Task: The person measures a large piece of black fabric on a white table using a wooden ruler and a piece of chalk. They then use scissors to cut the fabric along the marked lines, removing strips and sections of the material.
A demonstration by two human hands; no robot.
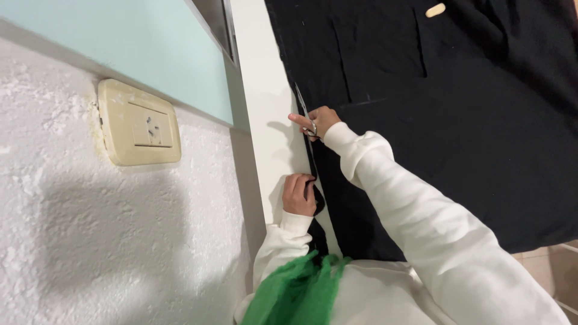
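left hand point(299, 194): fist closed, arm bent | right hand point(317, 122): fingers curled, arm extended

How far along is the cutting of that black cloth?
A narrow strip along the edge of the black cloth is already cut free between the hands. The right hand works the scissors; the left hand holds the strip's end. The edge ahead of the blades remains uncut.

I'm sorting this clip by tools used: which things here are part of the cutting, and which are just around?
In use: scissors in right hand; black fabric; cut strip gripped by left hand.
Just around: wall socket; pale chalk piece; green scarf.
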